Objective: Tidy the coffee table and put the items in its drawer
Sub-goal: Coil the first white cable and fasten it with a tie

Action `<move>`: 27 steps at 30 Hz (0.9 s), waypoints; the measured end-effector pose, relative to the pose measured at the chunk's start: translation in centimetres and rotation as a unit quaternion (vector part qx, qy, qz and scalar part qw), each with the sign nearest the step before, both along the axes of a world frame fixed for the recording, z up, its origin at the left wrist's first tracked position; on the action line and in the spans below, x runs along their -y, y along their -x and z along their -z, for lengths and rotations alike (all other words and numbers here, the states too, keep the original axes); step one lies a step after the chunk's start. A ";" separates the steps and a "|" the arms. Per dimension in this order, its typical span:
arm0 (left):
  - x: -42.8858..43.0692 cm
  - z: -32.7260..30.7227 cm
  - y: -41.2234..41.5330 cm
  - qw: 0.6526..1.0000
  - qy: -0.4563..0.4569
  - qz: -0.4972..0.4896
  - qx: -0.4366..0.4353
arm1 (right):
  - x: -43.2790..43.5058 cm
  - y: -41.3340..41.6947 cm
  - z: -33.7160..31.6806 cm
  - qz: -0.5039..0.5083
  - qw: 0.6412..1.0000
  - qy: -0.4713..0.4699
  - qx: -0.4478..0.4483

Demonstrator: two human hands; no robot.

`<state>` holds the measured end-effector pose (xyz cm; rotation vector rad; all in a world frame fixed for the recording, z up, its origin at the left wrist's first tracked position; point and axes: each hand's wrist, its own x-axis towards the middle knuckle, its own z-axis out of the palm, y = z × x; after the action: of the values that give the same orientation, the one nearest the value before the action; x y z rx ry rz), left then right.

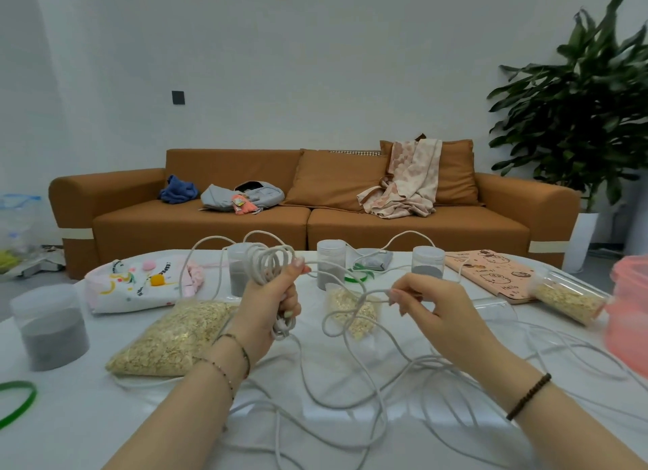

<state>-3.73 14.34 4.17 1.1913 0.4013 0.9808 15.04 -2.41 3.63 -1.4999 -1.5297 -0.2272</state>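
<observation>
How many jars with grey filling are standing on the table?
4 grey-filled jars: one at far left, one behind the left hand, one at mid-back, one beside the pink notebook. The coiled cord could hide more.

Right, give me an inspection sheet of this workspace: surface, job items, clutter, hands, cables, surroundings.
Surface: white coffee table, crowded; its drawer not in view.
Job's things: bag of oats, grey-filled jars, tipped oat jar, printed pouch, pink booklet, green ring.
Clutter: pink tub at the right edge, blurred.
Hands: left hand grips a coil of the white cord; right hand pinches a strand of it.
Cables: the white cord, partly coiled, the rest lies in loose loops across the table.
Surroundings: brown sofa with clothes on it, potted plant, plastic bags on the floor at left.
</observation>
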 end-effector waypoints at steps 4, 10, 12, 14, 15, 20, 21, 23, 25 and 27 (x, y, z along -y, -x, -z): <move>1.2 -0.3 0.0 0.999 -0.023 0.039 0.001 | 0.2 0.2 0.2 0.011 0.998 0.053 0.025; 1.7 -2.1 0.5 0.996 -0.003 0.026 0.081 | 0.0 -0.4 0.7 0.120 0.989 0.088 0.009; 1.2 -2.1 0.7 0.995 0.023 -0.011 0.098 | 0.3 0.0 0.1 0.123 0.987 0.065 -0.074; 0.9 -1.9 0.6 0.993 0.048 -0.033 0.102 | 0.7 0.5 -0.7 0.113 0.985 0.002 -0.132; 1.0 -1.8 0.5 0.994 0.052 -0.037 0.094 | 1.0 0.7 -1.1 0.113 0.985 -0.030 -0.130; 2.5 -1.2 -0.6 0.997 0.039 0.018 0.056 | 1.4 1.1 -1.5 0.054 0.996 -0.044 -0.058; 2.7 -1.1 -0.7 0.997 0.036 0.036 0.050 | 1.4 1.3 -1.1 0.039 0.997 -0.039 -0.047; 3.1 -0.7 -1.0 0.997 0.032 0.068 0.030 | 1.1 1.7 -0.8 0.042 0.998 -0.044 -0.027; 3.6 -0.4 -1.2 0.995 0.026 0.093 0.003 | 0.6 2.2 -0.5 0.077 0.995 -0.068 0.014; 4.1 -0.3 -1.4 0.993 0.025 0.113 -0.014 | 0.2 2.3 -0.3 0.108 0.985 -0.100 0.090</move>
<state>-2.33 10.21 4.42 1.1772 0.3041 0.7557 12.77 -2.62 3.94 -1.5138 -1.4342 -0.6390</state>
